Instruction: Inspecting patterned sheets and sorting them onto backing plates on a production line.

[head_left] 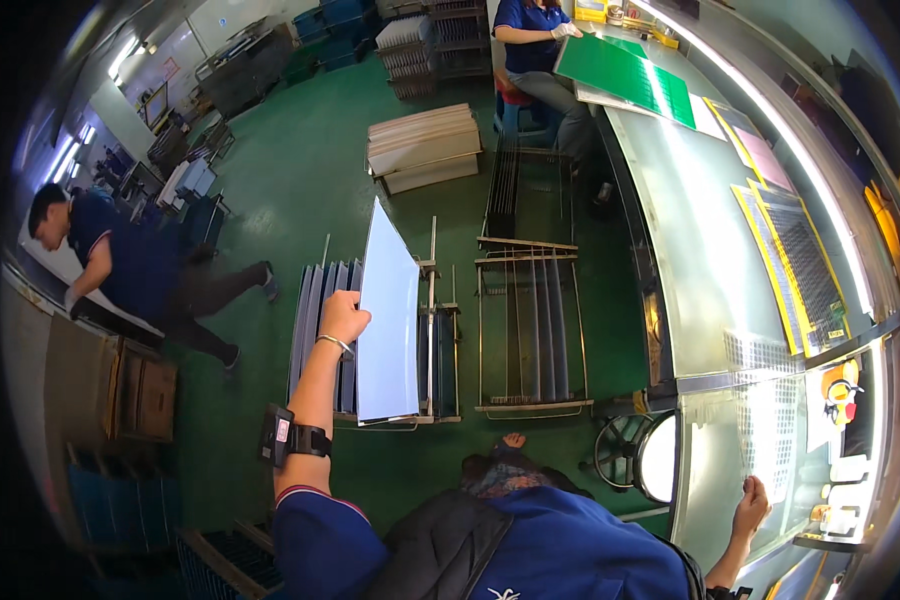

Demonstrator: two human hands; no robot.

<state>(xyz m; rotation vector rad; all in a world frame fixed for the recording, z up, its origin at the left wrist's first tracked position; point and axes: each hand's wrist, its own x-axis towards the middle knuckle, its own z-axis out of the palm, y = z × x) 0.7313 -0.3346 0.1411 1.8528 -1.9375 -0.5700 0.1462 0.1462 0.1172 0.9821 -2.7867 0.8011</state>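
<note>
My left hand (345,318) is closed on the left edge of a thin pale bluish-white panel (390,320). The panel stands upright and slightly tilted over a metal rack (432,350) on the floor. Several similar panels (320,300) stand on edge in that rack, left of my hand. On the right, my right hand (752,508) is over the bench with its fingers curled. It seems to pinch the near edge of a thin see-through gridded sheet (770,420); glare blurs the contact.
A second rack (532,330) with several upright panels stands to the right. The long bench (660,200) carries yellow-framed screens (795,265). A seated person (532,50) handles a green panel (625,78) at its far end. Another person (140,260) leans at the left. A round stool (658,458) stands nearby.
</note>
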